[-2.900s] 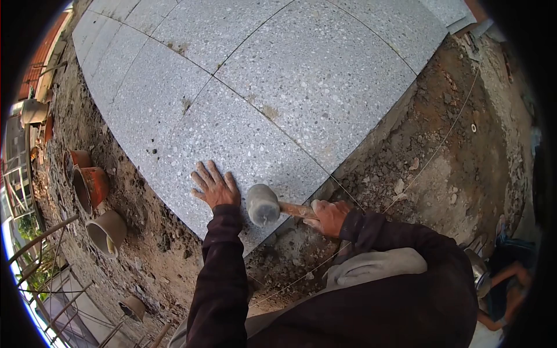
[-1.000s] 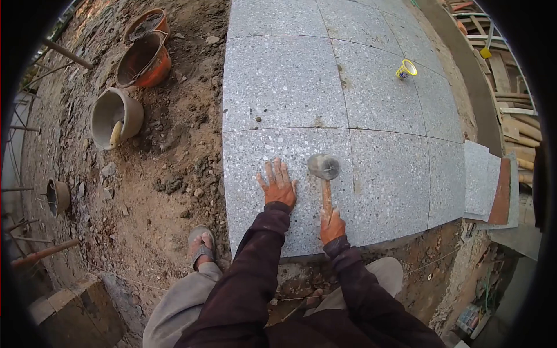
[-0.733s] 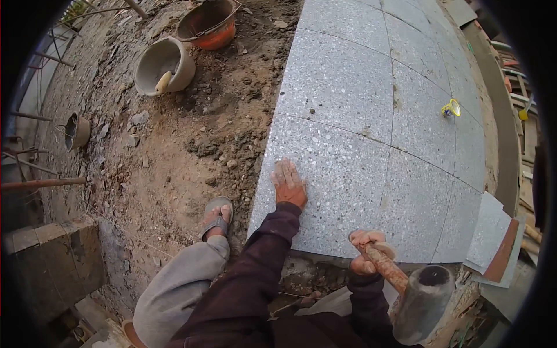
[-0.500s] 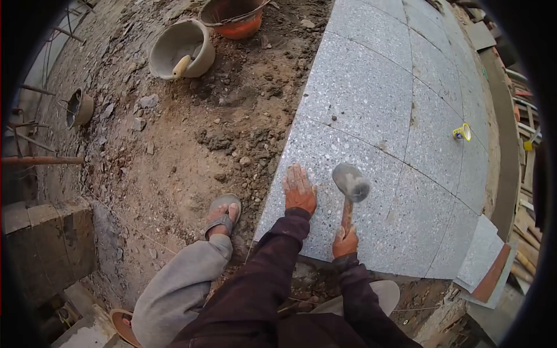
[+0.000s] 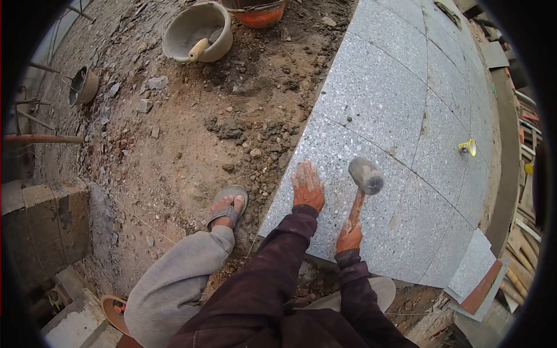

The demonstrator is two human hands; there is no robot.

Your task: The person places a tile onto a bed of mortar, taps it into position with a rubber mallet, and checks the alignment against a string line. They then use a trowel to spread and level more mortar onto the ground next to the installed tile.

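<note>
My left hand (image 5: 308, 187) lies flat on a grey speckled floor tile (image 5: 380, 232), near the tile's left edge, with its fingers stretched forward. To its right, my right hand (image 5: 348, 236) is wrapped round the wooden handle of a rubber mallet (image 5: 366, 176). The mallet's dark, dusty head overlaps the same tile in this view, ahead of the hand. More laid tiles (image 5: 380, 75) stretch forward and to the right, with thin joints between them.
On the soil at left stand a grey tub (image 5: 225, 43) with a wooden-handled tool, an orange bucket (image 5: 261, 16) and a smaller bucket (image 5: 84, 86). A yellow tape roll (image 5: 467, 147) rests on the tiles. Loose tile pieces (image 5: 473, 261) lie at right; a string (image 5: 130, 214) crosses the ground.
The view has shifted, so the buckets and tiles sit further right and slightly higher. My left hand stays flat on the tile; my right still grips the mallet, its head over the same tile.
</note>
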